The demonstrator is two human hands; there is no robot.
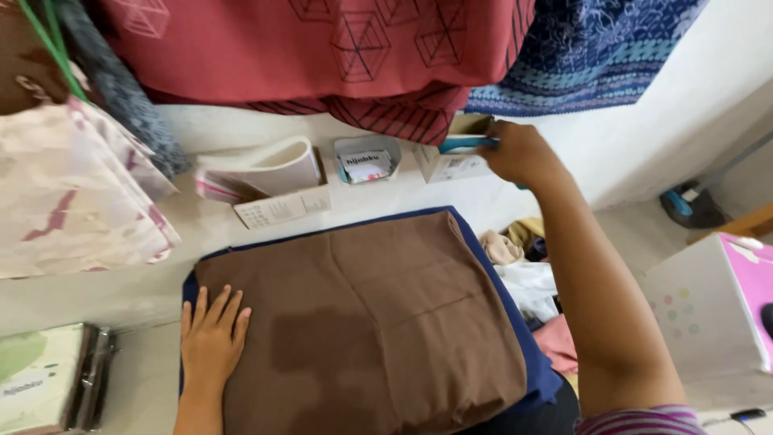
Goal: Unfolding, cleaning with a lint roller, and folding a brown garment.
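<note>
Two hands: both bare, both the person's own, seen from above.
Left hand (211, 338): open, fingers spread, lying flat on the near left corner of the brown cloth (362, 322).
Right hand (519, 153): arm stretched forward, fingers closed on a teal tool (465, 143) at the far side of the board; what kind of tool it is cannot be told.
Teal tool: held level, its free end pointing left, just over the small white box (451, 165) by the wall.
Brown cloth: spread smooth over most of the board, with a darker patch near its middle and a few shallow creases.
Board (491, 274): padded, blue cover showing as a rim along the far and right edges of the cloth.
Far shelf: an open white box (266, 181) with a curved card standing in it, then a small tray of packets (366, 161), then the small white box, all in a row.
Hanging above: red fabric (322, 48) with line-drawn cubes, its striped hem drooping close to the boxes; blue patterned fabric (596, 48) to its right.
Left side: pale pink marbled fabric (72, 193) hanging, a grey patterned strip (121, 97) beside it, a wrapped pack (48, 379) low in the corner.
Right side: a heap of mixed clothes (531, 274) beside the board, partly behind the right arm; a white and pink box (717, 306) farther right.
Sleeve (644, 420): striped, at the bottom edge.
</note>
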